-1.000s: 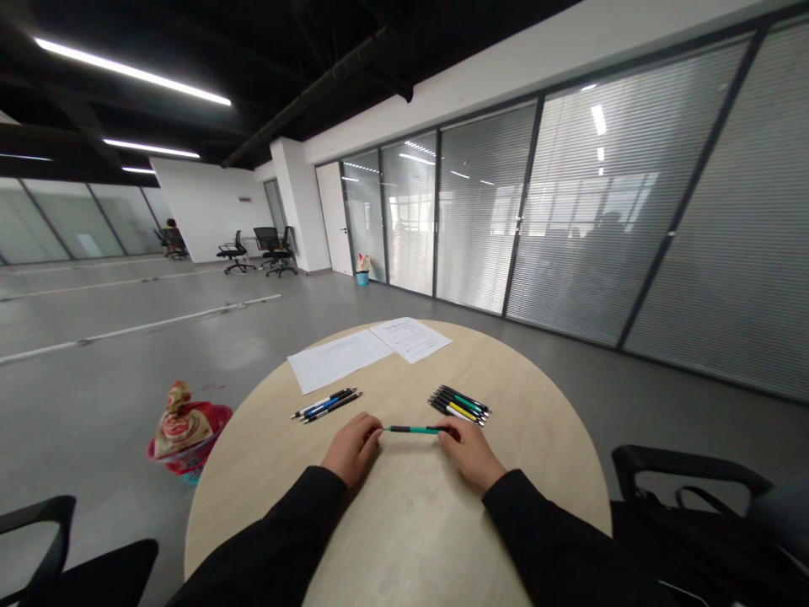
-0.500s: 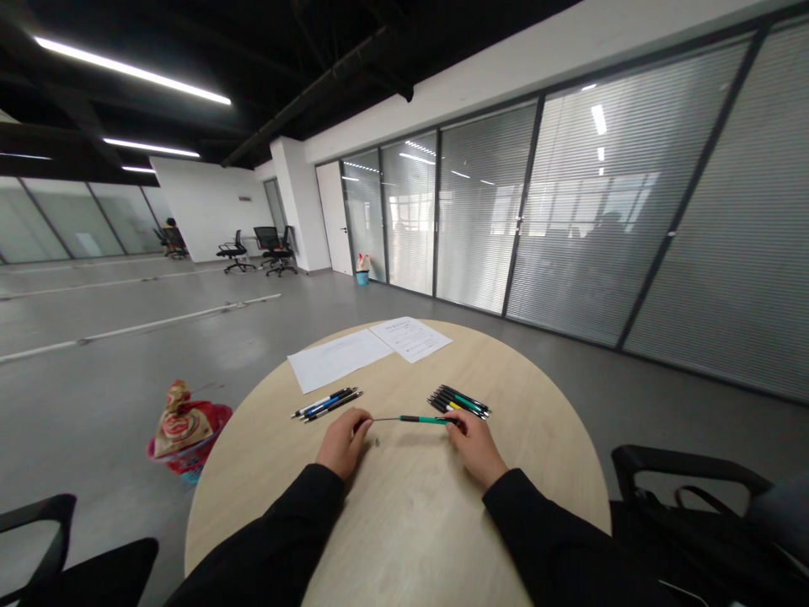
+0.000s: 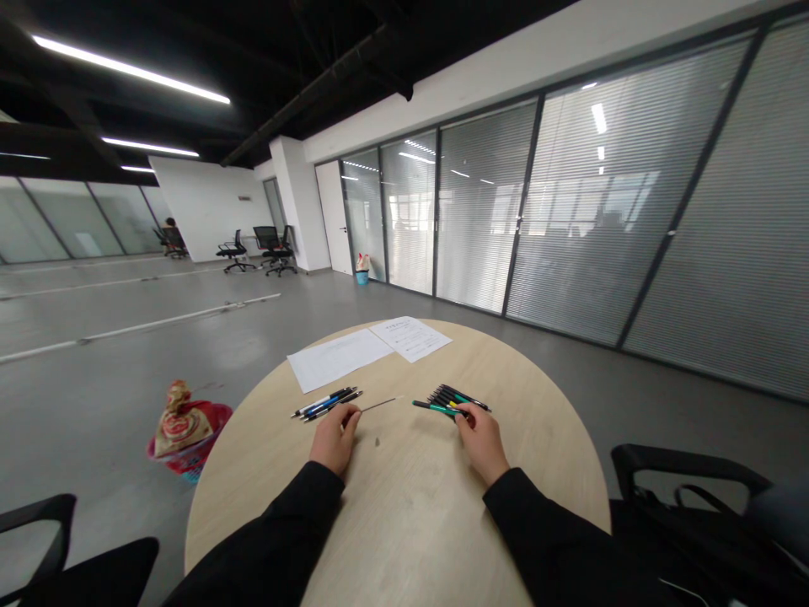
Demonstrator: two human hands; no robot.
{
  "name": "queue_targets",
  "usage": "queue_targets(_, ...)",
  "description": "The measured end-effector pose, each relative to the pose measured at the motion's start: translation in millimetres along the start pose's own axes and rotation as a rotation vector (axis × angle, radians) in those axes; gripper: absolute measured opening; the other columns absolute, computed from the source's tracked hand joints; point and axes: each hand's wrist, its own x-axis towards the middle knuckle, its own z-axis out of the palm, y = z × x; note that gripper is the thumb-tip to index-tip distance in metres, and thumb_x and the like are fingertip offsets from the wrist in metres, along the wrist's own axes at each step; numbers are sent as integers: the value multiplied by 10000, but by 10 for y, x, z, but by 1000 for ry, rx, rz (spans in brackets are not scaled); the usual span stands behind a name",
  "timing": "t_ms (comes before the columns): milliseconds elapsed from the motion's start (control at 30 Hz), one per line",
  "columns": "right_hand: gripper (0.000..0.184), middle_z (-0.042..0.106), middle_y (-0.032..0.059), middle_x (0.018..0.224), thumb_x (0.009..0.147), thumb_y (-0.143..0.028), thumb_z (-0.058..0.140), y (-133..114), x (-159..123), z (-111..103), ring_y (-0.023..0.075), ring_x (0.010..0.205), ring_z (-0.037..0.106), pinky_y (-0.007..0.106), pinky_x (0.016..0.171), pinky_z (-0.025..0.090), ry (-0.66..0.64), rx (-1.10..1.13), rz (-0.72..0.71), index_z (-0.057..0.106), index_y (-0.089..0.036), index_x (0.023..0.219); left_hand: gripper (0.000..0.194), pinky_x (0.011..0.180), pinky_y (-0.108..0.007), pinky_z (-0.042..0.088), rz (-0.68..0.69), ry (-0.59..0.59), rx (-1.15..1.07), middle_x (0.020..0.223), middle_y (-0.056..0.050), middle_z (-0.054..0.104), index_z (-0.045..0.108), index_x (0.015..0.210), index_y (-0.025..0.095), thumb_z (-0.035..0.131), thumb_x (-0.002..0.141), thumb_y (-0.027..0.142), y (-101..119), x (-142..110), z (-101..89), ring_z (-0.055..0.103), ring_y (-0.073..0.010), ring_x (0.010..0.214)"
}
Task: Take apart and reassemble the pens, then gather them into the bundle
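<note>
Green pen (image 3: 437, 408) juts leftward from right grip (image 3: 481, 440).

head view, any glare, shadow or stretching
Head view: light streaks reflect in the glass partition; head view: its right-hand frames lean, apparently from wide-angle stretch; head view: a soft shadow lies on the round table below the green pen barrel.

Venetian blinds (image 3: 480, 211) cover the glazed partition (image 3: 436, 211); a blue wastebasket (image 3: 362, 278) stands near the white door (image 3: 332, 221). Black swivel chairs (image 3: 268, 239) stand beside a white column (image 3: 291, 206). Left foreground: tan printed bag (image 3: 182, 428) in a red basket (image 3: 219, 416).
</note>
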Motion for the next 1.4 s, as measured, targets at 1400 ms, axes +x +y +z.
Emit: queue_targets(1400,240,611,81,962,830,-140,562,-270,-169,19,221,940,547,346,882,441,-320,-325,-318,636,-177,1056,267,740,-326,483,194,-311,-74,858,-70,609,645,828,180,451,929,333,243,-67,-10,588,-200,801)
